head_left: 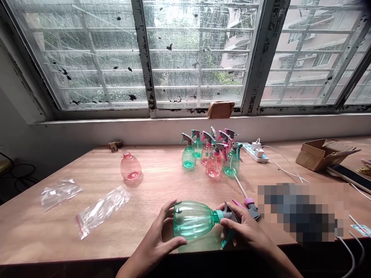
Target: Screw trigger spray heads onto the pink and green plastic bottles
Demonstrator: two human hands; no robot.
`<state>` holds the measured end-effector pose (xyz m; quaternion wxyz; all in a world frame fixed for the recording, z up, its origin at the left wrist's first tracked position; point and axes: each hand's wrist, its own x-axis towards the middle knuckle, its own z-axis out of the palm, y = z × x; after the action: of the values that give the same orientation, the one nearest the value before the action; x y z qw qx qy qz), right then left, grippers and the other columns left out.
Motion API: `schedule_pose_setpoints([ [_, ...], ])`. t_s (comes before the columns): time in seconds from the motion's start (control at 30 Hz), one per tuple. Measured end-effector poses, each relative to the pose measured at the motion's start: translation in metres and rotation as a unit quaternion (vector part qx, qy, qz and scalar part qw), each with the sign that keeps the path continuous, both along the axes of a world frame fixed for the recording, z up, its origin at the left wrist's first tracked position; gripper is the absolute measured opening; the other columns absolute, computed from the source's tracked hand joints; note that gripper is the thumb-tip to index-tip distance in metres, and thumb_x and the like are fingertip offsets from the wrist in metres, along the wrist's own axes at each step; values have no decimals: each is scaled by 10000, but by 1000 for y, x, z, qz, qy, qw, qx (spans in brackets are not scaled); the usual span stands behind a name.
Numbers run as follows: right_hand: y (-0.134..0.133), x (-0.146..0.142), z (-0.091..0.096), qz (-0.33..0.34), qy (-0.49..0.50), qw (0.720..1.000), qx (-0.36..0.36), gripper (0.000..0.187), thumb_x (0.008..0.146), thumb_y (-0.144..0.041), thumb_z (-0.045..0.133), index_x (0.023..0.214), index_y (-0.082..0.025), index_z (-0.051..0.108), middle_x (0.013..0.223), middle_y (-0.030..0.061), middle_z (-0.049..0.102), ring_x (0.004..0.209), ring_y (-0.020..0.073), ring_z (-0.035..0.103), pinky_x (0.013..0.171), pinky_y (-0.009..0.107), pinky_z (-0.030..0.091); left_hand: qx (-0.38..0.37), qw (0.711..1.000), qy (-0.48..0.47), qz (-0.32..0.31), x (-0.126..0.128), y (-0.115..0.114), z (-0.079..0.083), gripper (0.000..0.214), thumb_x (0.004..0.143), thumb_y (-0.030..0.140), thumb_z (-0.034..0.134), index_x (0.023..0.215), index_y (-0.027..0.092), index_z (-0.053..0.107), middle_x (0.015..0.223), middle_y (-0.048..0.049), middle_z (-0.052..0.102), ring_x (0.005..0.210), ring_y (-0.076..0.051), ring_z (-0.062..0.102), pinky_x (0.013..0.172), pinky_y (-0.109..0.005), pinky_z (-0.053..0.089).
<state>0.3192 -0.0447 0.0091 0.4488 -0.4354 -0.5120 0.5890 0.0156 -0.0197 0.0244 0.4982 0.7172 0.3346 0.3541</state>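
Note:
A green see-through spray bottle (pixel 193 220) lies on its side near the table's front edge, base to the left. My left hand (pixel 160 231) is wrapped around its base end, thumb below and fingers above. At the neck, my right hand (pixel 243 226) grips the grey and teal trigger head (pixel 228 213), which sits on the bottle. Just beyond my right hand, a loose pink and grey trigger head (pixel 251 206) rests on the table with its white tube pointing away. A pink bottle without a head (pixel 130 168) stands upright at the left.
Several green and pink spray bottles (pixel 214 166) with heads stand grouped at the back. Two clear plastic bags (pixel 101 212) lie at the left. A power strip (pixel 255 152) with white cables, an open cardboard box (pixel 313 154) and a blurred-out dark object (pixel 304 212) occupy the right.

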Motion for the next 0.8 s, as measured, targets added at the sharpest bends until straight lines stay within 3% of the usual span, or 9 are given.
schedule_pose_setpoints([
  [0.13,2,-2,-1,-13,6,1000,-6,470,817,-520,799,1070,-215,545,614,-16,739,540,181,734,359,145,442,120,991,66,4,0,0,-1,869,860,189,797,1534,454,317,1630,-34,365,1533,-330,313,1269,-505,266],
  [0.2,1,-2,0,-14,11,1000,-5,471,812,-510,809,1064,-211,546,619,-22,736,536,172,739,363,139,464,152,985,85,2,0,0,0,900,868,184,790,1549,476,279,1667,-12,313,1568,-320,229,1293,-506,197],
  [0.33,-2,-4,4,-15,21,1000,-10,458,813,-506,811,1049,-211,552,638,-32,731,528,159,739,391,147,510,99,992,74,0,-2,1,-1,944,864,411,811,1593,418,212,1697,-64,268,1539,-366,295,1263,-528,271],
  [0.47,-3,-5,7,-17,22,1000,-6,469,805,-507,818,1062,-211,560,649,-38,722,553,165,750,409,154,526,28,998,57,24,-3,4,-2,667,997,559,565,1575,353,302,1650,-99,366,1485,-365,393,1224,-543,331],
  [0.57,-2,-5,6,-24,17,1000,-2,468,797,-520,819,1049,-219,565,673,-43,714,542,163,747,397,155,515,2,998,59,30,-3,3,0,628,983,533,605,1534,325,386,1571,-117,476,1394,-367,504,1180,-535,401],
  [0.63,-1,-5,5,-27,10,1000,2,465,799,-533,811,1048,-224,568,680,-43,709,538,171,749,379,154,496,32,998,53,23,-2,2,4,661,935,451,710,1515,338,412,1563,-107,490,1383,-360,518,1174,-514,417],
  [0.73,0,-5,3,-37,2,999,11,472,795,-549,808,1050,-227,573,681,-36,706,580,200,768,370,163,489,110,992,55,18,-1,0,7,654,896,302,769,1475,369,473,1620,-70,430,1495,-347,384,1251,-511,300],
  [0.8,0,-6,3,-42,-2,999,13,481,789,-557,810,1050,-226,578,679,-33,704,598,210,770,377,174,497,127,990,61,20,-1,0,7,695,879,296,789,1489,371,465,1652,-69,383,1531,-353,321,1272,-533,242],
])
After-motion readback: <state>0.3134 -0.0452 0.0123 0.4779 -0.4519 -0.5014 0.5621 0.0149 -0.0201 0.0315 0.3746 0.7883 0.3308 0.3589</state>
